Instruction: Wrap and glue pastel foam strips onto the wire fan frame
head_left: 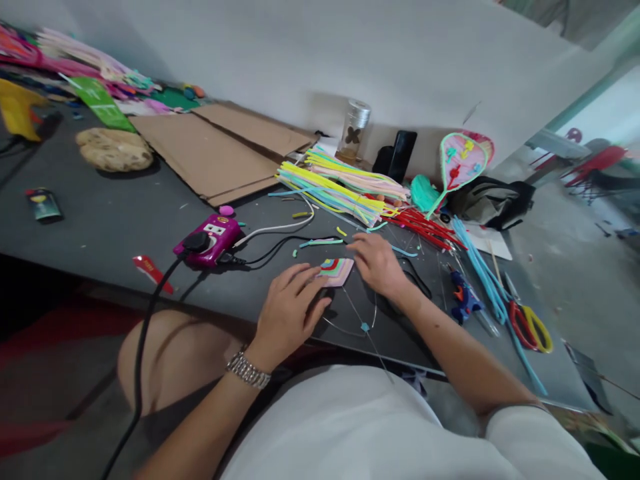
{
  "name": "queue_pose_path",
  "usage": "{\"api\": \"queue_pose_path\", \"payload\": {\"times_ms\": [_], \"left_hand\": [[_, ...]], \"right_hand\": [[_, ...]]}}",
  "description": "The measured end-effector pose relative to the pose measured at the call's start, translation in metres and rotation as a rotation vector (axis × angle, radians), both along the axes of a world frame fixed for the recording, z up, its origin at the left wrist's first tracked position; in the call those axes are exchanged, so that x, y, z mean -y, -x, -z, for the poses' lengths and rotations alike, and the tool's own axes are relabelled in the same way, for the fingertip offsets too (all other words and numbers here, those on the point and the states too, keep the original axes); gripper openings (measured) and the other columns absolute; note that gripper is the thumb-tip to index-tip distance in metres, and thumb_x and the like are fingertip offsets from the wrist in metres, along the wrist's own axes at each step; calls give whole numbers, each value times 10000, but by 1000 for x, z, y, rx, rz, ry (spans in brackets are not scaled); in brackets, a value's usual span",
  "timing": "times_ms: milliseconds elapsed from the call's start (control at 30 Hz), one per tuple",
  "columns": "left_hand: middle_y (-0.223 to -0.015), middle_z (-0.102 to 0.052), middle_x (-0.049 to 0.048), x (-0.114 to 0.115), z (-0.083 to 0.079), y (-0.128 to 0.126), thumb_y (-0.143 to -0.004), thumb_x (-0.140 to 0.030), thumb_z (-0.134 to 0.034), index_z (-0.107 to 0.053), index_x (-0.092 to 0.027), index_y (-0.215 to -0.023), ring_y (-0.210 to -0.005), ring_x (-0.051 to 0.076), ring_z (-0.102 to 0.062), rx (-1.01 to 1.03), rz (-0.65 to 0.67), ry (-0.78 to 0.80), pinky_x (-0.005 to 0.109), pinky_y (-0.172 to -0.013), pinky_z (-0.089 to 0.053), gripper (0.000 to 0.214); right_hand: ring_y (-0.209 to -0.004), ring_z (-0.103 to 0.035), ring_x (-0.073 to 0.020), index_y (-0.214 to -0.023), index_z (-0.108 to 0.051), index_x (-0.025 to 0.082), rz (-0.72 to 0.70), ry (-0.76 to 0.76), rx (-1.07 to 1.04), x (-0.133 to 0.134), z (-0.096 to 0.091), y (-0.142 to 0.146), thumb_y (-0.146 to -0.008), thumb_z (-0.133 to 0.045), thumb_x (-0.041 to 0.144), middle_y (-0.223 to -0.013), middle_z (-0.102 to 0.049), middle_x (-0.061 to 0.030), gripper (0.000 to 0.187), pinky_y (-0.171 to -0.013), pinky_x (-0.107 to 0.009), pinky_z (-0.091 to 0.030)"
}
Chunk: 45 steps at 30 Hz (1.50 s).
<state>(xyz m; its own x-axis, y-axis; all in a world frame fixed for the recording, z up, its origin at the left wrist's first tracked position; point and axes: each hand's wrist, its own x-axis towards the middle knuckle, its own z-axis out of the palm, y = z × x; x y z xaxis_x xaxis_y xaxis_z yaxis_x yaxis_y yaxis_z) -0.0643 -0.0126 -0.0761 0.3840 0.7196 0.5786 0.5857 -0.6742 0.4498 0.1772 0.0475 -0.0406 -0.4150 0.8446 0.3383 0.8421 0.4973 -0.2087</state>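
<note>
I see a pink craft piece with curved red, green and blue stripes, a magenta power strip, a blue glue gun, and red-and-yellow scissors.

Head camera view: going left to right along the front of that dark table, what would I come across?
Magenta power strip → left hand → layered rainbow-striped craft piece → right hand → blue glue gun → red-and-yellow-handled scissors

Glue gun beside scissors (both right), power strip left, cardboard behind it
</note>
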Motion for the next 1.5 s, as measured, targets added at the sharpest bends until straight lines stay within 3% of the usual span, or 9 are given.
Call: {"api": "queue_pose_path", "payload": {"times_ms": [167,367,500,633,733,833,1233,1367,1500], "left_hand": [[-1041,-746,78,0,4,6,-965,-175,-570,-698,-206,-1026,-1023,210,-678,418,-152,-36,416,-970,-531,145],[-720,-649,-7,1,4,7,-853,-182,-620,-527,-209,-695,-706,144,-627,526,-334,58,280,-722,-509,185],[-616,-576,-38,1,3,5,-807,-190,-604,-448,-222,-633,-587,120,-551,489,-396,86,244,-621,-455,236],[-667,-618,-30,0,4,4,-823,-277,-664,-542,-208,-720,-608,126,-579,512,-458,76,242,-632,-477,173],[-778,-689,7,-2,3,4,-873,-329,-651,-660,-188,-868,-676,142,-627,494,-414,89,258,-667,-506,142],[-787,-695,19,-3,4,6,-880,-318,-672,-667,-190,-810,-722,155,-648,480,-339,56,276,-714,-523,146],[-810,-737,22,-1,15,12,-893,-304,-682,-686,-192,-810,-764,156,-695,520,-338,173,262,-741,-536,139],[-771,-723,24,-1,6,12,-877,-340,-688,-698,-186,-810,-735,160,-681,597,-380,286,267,-721,-531,168],[-694,-688,4,3,-12,7,-824,-403,-747,-707,-178,-818,-662,136,-639,894,-374,509,247,-676,-519,229]], "right_hand": [[-881,-672,-229,-864,-690,204,195,-159,-310,13,-4,-60,-951,-593,276,-897,-745,-77,149,-844,-372,-503],[-702,-616,-177,-676,-537,219,416,-365,-308,98,7,-78,-913,-643,256,-706,-662,-6,262,-779,-358,-436],[-667,-584,-160,-711,-517,224,356,-377,-273,155,27,-79,-890,-670,174,-669,-605,22,241,-759,-342,-434],[-703,-585,-173,-930,-619,212,452,-371,-265,171,36,-90,-912,-668,194,-723,-613,11,56,-744,-329,-455],[-719,-610,-178,-959,-646,205,443,-338,-259,157,26,-95,-945,-626,224,-762,-653,-12,31,-756,-337,-455],[-763,-644,-193,-930,-672,202,387,-267,-263,124,8,-90,-951,-608,261,-797,-697,-35,90,-777,-348,-444],[-848,-639,-203,-836,-714,182,476,61,-176,-98,-32,-60,-824,-559,109,-935,-764,-84,171,-772,-290,-444],[-857,-627,-206,-815,-725,173,493,112,-155,-117,-41,-57,-804,-559,91,-932,-763,-97,185,-792,-303,-448],[-847,-624,-206,-834,-723,156,416,152,-242,-88,-42,-27,-840,-578,169,-903,-750,-102,146,-800,-323,-459]]}}
